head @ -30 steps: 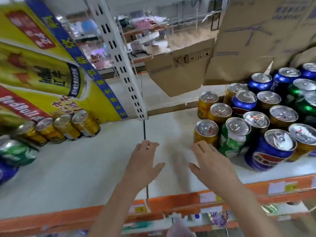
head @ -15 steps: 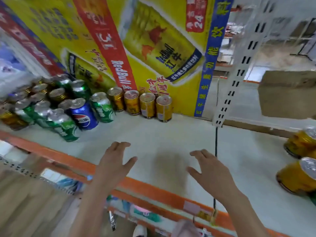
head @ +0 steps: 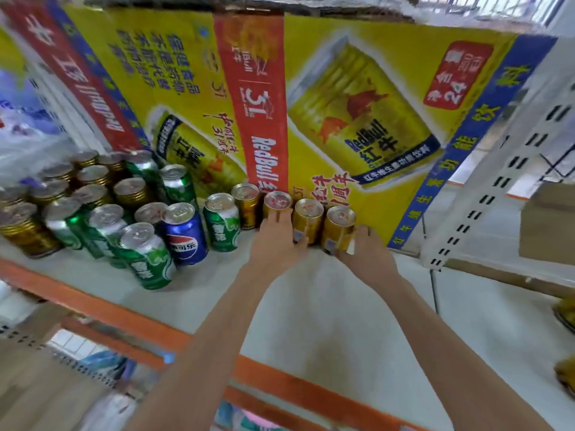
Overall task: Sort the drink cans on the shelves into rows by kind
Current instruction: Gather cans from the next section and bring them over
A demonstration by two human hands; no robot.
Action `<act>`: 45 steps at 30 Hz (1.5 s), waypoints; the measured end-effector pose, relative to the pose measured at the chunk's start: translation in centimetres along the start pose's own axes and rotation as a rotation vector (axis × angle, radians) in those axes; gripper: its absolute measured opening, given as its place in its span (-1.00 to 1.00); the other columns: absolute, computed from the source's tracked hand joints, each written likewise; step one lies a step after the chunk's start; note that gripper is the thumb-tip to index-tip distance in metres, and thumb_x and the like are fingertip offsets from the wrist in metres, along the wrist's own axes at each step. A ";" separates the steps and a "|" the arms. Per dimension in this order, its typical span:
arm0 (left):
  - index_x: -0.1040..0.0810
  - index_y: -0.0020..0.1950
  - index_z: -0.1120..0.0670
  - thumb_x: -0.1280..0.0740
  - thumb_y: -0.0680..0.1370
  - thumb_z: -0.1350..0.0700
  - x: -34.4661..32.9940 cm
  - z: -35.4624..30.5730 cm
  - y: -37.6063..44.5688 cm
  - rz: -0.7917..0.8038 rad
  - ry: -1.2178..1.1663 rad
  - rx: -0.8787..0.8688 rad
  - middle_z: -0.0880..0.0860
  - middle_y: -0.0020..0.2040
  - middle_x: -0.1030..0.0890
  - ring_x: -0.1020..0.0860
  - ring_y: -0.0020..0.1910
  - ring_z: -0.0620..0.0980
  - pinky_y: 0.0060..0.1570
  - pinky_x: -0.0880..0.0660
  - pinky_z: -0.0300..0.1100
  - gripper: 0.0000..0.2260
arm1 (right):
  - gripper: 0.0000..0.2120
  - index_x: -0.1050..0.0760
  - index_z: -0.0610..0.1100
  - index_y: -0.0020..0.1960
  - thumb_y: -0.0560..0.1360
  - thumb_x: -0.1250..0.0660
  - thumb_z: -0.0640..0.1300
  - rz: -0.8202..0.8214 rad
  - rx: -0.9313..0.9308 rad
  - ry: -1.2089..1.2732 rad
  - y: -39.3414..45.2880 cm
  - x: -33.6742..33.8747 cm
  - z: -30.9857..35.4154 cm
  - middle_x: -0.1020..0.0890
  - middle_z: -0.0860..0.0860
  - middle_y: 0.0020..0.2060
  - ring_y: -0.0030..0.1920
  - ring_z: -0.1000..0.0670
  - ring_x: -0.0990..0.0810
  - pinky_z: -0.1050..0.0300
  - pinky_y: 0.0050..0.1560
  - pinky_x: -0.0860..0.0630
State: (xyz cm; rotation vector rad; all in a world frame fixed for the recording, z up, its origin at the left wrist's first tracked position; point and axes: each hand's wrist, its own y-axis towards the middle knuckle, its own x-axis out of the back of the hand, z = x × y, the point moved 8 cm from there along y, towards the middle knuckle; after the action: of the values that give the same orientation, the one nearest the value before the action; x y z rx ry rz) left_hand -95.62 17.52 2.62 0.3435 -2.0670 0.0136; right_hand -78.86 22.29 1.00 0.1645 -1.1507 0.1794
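Four gold Red Bull cans stand in a row against the yellow poster at the back of the white shelf (head: 311, 312). My left hand (head: 273, 244) wraps the second gold can (head: 278, 199) from the front, thumb beside the third gold can (head: 308, 214). My right hand (head: 367, 256) grips the rightmost gold can (head: 339, 223), thumb on its left and fingers on its right. Left of the row stand a green can (head: 221, 227), a blue Pepsi can (head: 186, 234) and a mixed cluster of green cans (head: 146, 259) and gold cans (head: 93, 181).
The shelf's orange front rail (head: 93, 306) runs diagonally below my arms. A white perforated upright (head: 513, 157) and a cardboard box (head: 547, 225) stand at the right. Two more gold cans (head: 566, 312) show at the right edge.
The view swung left from the right-hand cans to the poster. Both hands, open above the shelf before, reached to the back and closed on gold cans in the row.
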 end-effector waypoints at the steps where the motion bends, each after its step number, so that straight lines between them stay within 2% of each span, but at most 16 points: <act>1: -0.11 0.49 0.14 -0.31 0.52 -0.01 -0.7 -0.4 1.1 0.036 0.005 0.000 0.16 0.45 -0.24 -0.30 0.38 0.18 0.25 -0.35 0.04 -0.37 | -0.40 -0.27 -0.30 0.29 0.47 -0.35 0.08 -0.003 -0.030 0.003 0.8 -0.2 -0.1 -0.41 -0.20 0.21 0.24 -0.19 -0.41 0.00 0.11 -0.38; 6: -0.23 0.38 0.19 -0.23 0.56 -0.11 -1.6 -1.8 4.1 0.045 0.183 0.069 0.16 0.37 -0.24 -0.43 0.25 0.19 0.01 -0.48 -0.01 -0.47 | -0.32 -0.20 -0.30 0.31 0.42 -0.42 0.05 0.028 -0.123 0.121 3.9 -0.6 -0.3 -0.37 -0.20 0.25 0.28 -0.19 -0.36 0.01 0.17 -0.36; 9: -0.31 0.36 0.18 -0.24 0.54 -0.18 -1.7 -2.2 4.6 0.051 0.266 0.086 0.15 0.37 -0.24 -0.46 0.22 0.17 -0.04 -0.48 -0.04 -0.45 | -0.32 -0.21 -0.26 0.28 0.38 -0.46 0.06 0.041 -0.182 0.254 4.3 -1.1 -0.2 -0.44 -0.19 0.22 0.22 -0.19 -0.44 0.07 0.01 -0.38; 12: -0.28 0.37 0.17 -0.29 0.50 -0.20 -1.8 -2.1 4.8 0.029 0.264 0.096 0.17 0.38 -0.24 -0.46 0.22 0.17 -0.04 -0.49 -0.04 -0.39 | -0.32 -0.22 -0.26 0.28 0.36 -0.48 0.02 0.025 -0.188 0.251 3.3 -0.9 -0.6 -0.46 -0.16 0.22 0.21 -0.17 -0.46 0.15 -0.07 -0.34; 15: -0.19 0.40 0.12 -0.41 0.41 -0.19 -2.3 -1.9 4.4 0.026 0.130 0.105 0.18 0.38 -0.23 -0.41 0.27 0.21 0.00 -0.48 0.00 -0.28 | -0.35 -0.24 -0.24 0.24 0.34 -0.50 -0.03 0.011 -0.195 0.260 1.4 -0.2 -2.0 -0.47 -0.16 0.18 0.16 -0.16 -0.49 0.16 -0.10 -0.35; 18: -0.16 0.43 0.11 -0.49 0.35 -0.11 -2.9 -2.6 3.5 0.013 -0.008 0.068 0.15 0.36 -0.32 -0.38 0.31 0.19 0.07 -0.44 0.02 -0.20 | -0.44 -0.25 -0.17 0.11 0.31 -0.51 -0.01 0.028 -0.198 0.299 -0.8 0.5 -4.6 -0.49 -0.10 0.03 0.04 -0.13 -0.51 0.13 -0.15 -0.37; 24: -0.39 0.20 0.10 -0.54 0.30 -0.11 -6.2 -7.6 0.5 0.038 -0.248 -0.012 0.08 0.11 -0.54 -0.51 0.10 0.10 -0.06 -0.45 -0.09 -0.39 | -0.54 -0.32 -0.11 0.05 0.32 -0.51 -0.05 0.030 -0.240 0.344 -5.3 5.2 -11.8 -0.52 -0.05 -0.02 -0.13 0.02 -0.48 0.32 -0.34 -0.36; 27: -0.44 0.10 0.09 -0.58 0.25 -0.07 -9.0 -12.1 -1.0 0.104 -0.359 -0.047 0.04 0.02 -0.55 -0.52 0.00 0.05 -0.15 -0.40 -0.16 -0.45 | -0.41 -0.35 -0.15 0.14 0.23 -0.51 0.02 0.036 -0.301 0.253 -6.7 8.4 -16.6 -0.51 -0.08 0.04 -0.05 -0.01 -0.49 0.17 -0.21 -0.46; 29: -0.46 0.07 0.08 -0.59 0.23 -0.05 -10.8 -15.7 -1.9 0.156 -0.381 -0.095 0.02 0.00 -0.55 -0.51 0.00 0.03 -0.09 -0.43 -0.13 -0.47 | -0.37 -0.28 -0.20 0.22 0.31 -0.49 0.00 0.023 -0.356 0.197 -7.7 10.9 -19.8 -0.47 -0.12 0.11 0.07 -0.08 -0.47 0.06 -0.05 -0.46; 32: -0.45 0.01 0.04 -0.59 0.24 -0.03 -13.3 -20.7 -3.2 0.236 -0.408 -0.133 -0.05 -0.07 -0.52 -0.51 -0.04 -0.02 -0.06 -0.45 -0.14 -0.52 | -0.34 -0.17 -0.28 0.34 0.43 -0.41 -0.03 0.064 -0.389 0.089 -9.2 14.1 -23.4 -0.40 -0.19 0.22 0.19 -0.16 -0.43 0.05 0.08 -0.44; 33: -0.45 0.02 0.04 -0.59 0.24 -0.04 -14.1 -22.1 -3.5 0.259 -0.410 -0.142 -0.06 -0.07 -0.52 -0.52 -0.04 -0.04 -0.04 -0.48 -0.13 -0.52 | -0.37 -0.19 -0.31 0.33 0.44 -0.40 -0.06 0.075 -0.396 0.083 -9.6 14.8 -24.5 -0.40 -0.20 0.20 0.18 -0.15 -0.43 0.07 0.06 -0.44; 36: -0.50 0.10 0.09 -0.58 0.25 -0.07 -16.1 -25.8 -4.4 0.274 -0.390 -0.215 -0.05 -0.04 -0.50 -0.48 -0.05 -0.07 -0.09 -0.43 -0.20 -0.48 | -0.40 -0.27 -0.31 0.23 0.36 -0.46 -0.08 0.065 -0.441 0.091 -10.1 16.1 -28.3 -0.44 -0.11 0.04 -0.03 -0.02 -0.43 0.26 -0.33 -0.35; 37: -0.49 0.10 0.08 -0.57 0.27 -0.07 -16.5 -26.8 -4.7 0.273 -0.381 -0.238 -0.04 -0.04 -0.49 -0.44 -0.06 -0.09 -0.12 -0.36 -0.23 -0.48 | -0.37 -0.27 -0.31 0.25 0.35 -0.47 -0.05 0.064 -0.448 0.088 -10.1 16.4 -29.1 -0.44 -0.10 0.03 -0.04 0.00 -0.42 0.28 -0.34 -0.31; 39: -0.47 0.10 0.06 -0.56 0.28 -0.08 -17.3 -28.4 -5.1 0.272 -0.361 -0.267 -0.04 -0.02 -0.48 -0.42 -0.05 -0.11 -0.14 -0.30 -0.25 -0.49 | -0.32 -0.24 -0.31 0.32 0.38 -0.46 -0.01 0.095 -0.425 0.060 -10.0 16.4 -30.2 -0.43 -0.13 0.13 0.05 -0.02 -0.43 0.25 -0.15 -0.38; 41: -0.47 0.10 0.04 -0.56 0.27 -0.07 -17.9 -29.8 -5.4 0.270 -0.346 -0.286 -0.05 -0.02 -0.51 -0.46 -0.03 -0.08 -0.12 -0.34 -0.22 -0.50 | -0.26 -0.16 -0.32 0.40 0.41 -0.43 -0.02 0.119 -0.396 0.036 -9.9 16.3 -30.6 -0.39 -0.17 0.28 0.21 -0.09 -0.43 0.16 0.07 -0.41; 45: -0.48 0.12 0.05 -0.54 0.30 -0.01 -19.0 -31.7 -5.3 0.292 -0.353 -0.275 -0.01 0.05 -0.56 -0.50 0.04 -0.02 -0.04 -0.41 -0.17 -0.54 | -0.18 0.02 -0.33 0.48 0.47 -0.37 -0.03 0.140 -0.369 -0.037 -10.2 16.4 -30.8 -0.23 -0.24 0.42 0.38 -0.18 -0.30 0.05 0.25 -0.37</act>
State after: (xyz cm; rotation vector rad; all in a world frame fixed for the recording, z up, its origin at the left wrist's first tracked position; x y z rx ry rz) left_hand -58.54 21.74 1.49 -0.1378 -2.4139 -0.1635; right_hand -42.70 20.12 3.39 -0.2402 -1.2128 0.0852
